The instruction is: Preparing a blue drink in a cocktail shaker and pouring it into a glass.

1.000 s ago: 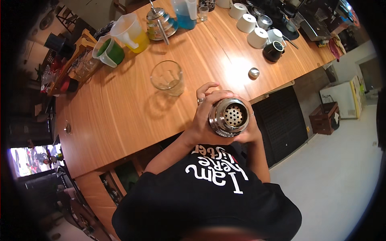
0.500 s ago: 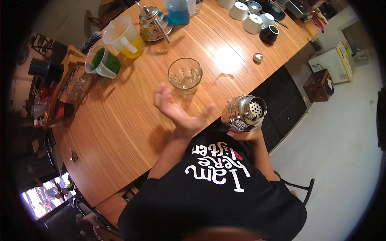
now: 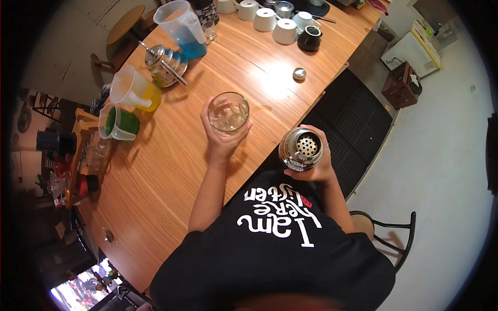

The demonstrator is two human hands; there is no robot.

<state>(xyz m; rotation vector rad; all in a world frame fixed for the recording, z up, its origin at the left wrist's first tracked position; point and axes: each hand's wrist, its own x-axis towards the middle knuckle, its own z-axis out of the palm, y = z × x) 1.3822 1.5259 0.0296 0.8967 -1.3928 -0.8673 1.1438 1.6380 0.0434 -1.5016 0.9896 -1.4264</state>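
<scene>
My left hand (image 3: 222, 144) is wrapped round a clear drinking glass (image 3: 229, 115) over the wooden table. Nothing coloured shows inside the glass. Beyond the table's near edge, my right hand (image 3: 322, 165) grips a shiny metal cocktail shaker (image 3: 301, 149). Its top cap is off, so the strainer holes face up toward me. A small domed metal cap (image 3: 299, 74) lies on the table farther off, near the right edge.
Plastic jugs with green (image 3: 120, 124), yellow (image 3: 136, 90) and blue (image 3: 182, 31) liquid stand far left, around a metal kettle-like pot (image 3: 165, 65). White cups (image 3: 285, 31) and a black cup (image 3: 309, 39) line the back. A chair (image 3: 394, 233) stands at my right.
My left hand, open and short of the glass before, has closed round it. The right hand still holds the shaker, now slightly further left in view. My view has shifted.
</scene>
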